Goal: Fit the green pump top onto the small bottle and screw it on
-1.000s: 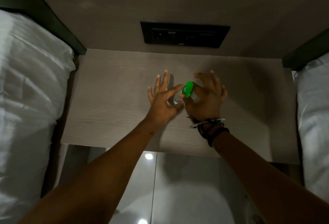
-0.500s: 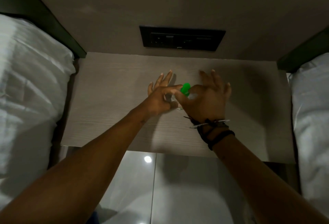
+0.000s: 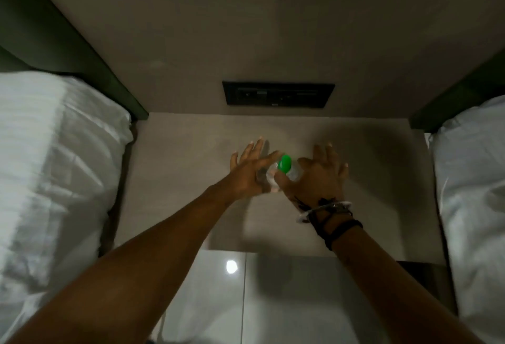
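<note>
A small clear bottle (image 3: 270,178) stands between my two hands over the wooden nightstand (image 3: 185,179), with the green pump top (image 3: 284,164) sitting on its neck. My left hand (image 3: 250,170) pinches the bottle's left side with thumb and forefinger, the other fingers spread. My right hand (image 3: 318,177) holds the pump top and the bottle's right side with thumb and forefinger, the rest of its fingers fanned out. Much of the bottle is hidden by my fingers.
A black socket panel (image 3: 278,94) is set in the wall behind the nightstand. White bedding lies on the left (image 3: 54,168) and on the right (image 3: 472,179). Glossy floor tiles (image 3: 232,289) show below the nightstand's front edge. Dark bracelets (image 3: 332,216) circle my right wrist.
The view has tilted so the hands sit lower in the frame. My hands have parted slightly, and more of the clear bottle shows under the green top.
</note>
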Demonstrator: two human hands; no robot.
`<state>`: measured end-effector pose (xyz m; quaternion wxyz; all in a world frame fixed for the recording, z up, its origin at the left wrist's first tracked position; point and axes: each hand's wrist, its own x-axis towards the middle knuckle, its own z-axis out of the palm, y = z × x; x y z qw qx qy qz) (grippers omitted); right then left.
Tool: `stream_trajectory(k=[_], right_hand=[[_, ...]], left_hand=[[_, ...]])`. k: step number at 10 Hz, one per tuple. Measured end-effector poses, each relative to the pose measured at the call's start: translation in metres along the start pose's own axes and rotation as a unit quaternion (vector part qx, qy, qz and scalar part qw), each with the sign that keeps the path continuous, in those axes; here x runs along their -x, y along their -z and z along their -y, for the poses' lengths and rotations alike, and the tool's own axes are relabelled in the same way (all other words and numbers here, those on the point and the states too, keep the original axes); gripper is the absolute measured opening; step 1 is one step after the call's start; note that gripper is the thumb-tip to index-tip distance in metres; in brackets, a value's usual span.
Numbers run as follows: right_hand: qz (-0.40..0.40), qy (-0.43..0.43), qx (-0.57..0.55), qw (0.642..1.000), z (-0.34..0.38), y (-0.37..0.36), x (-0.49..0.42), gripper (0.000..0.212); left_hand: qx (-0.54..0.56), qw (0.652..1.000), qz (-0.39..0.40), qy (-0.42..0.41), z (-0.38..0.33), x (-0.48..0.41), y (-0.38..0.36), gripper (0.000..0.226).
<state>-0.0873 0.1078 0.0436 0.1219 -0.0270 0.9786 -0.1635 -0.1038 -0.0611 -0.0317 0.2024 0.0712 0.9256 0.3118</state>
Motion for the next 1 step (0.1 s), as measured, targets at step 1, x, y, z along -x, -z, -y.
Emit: stream_trajectory(k=[1], right_hand=[[0.074,-0.042,0.015,0.996,-0.0057,0.0321,0.0282,0.090]], left_hand=[[-0.107,0.993,-0.007,0.039,-0.0110,0.0314,0.0463,0.108]])
